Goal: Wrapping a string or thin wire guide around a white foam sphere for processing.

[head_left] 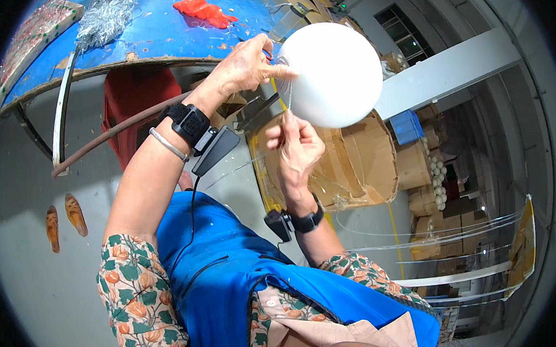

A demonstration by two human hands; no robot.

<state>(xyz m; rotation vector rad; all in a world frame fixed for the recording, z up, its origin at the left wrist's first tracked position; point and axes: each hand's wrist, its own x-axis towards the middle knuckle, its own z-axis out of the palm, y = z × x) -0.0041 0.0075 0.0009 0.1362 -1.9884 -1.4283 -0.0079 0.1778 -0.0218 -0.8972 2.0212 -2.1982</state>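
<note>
Warehouse clutter is filling the background: brown cardboard cartons (416, 166) are standing in stacks on the right, some holding small white balls, and a pale structural beam (448, 70) is crossing behind them. Nearer, a blue-painted worktable (151, 35) with a worn wooden edge is curving across the top, carrying a crumpled orange-red cloth (205, 11) and a bundle of silvery tinsel-like strands (103, 19). A flattened brown cardboard box (359, 163) is lying on the grey concrete floor below the hands, and a pair of tan sandals (63, 219) is sitting well apart at the left.

Raised in front of the person, a large smooth white sphere (332, 73) is hanging above the flattened box, between the two hands. The left hand (247, 65) is reaching in from the sphere's left, fingertips (285, 72) pressing against its side, fingers loosely curled and close together rather than spread. The right hand (299, 150) is sitting just below the sphere's lower left, its thumb and forefinger pinching together on what looks like a thin clear film or thread running up to the sphere; the material is too fine to identify. So the sphere is lying up and to the right of both hands, with the left touching it and the right just beneath. Being round, it is showing no long axis.

Both wrists are wearing black strapped devices (190, 124), and the left is also carrying a silver bangle (166, 145).
</note>
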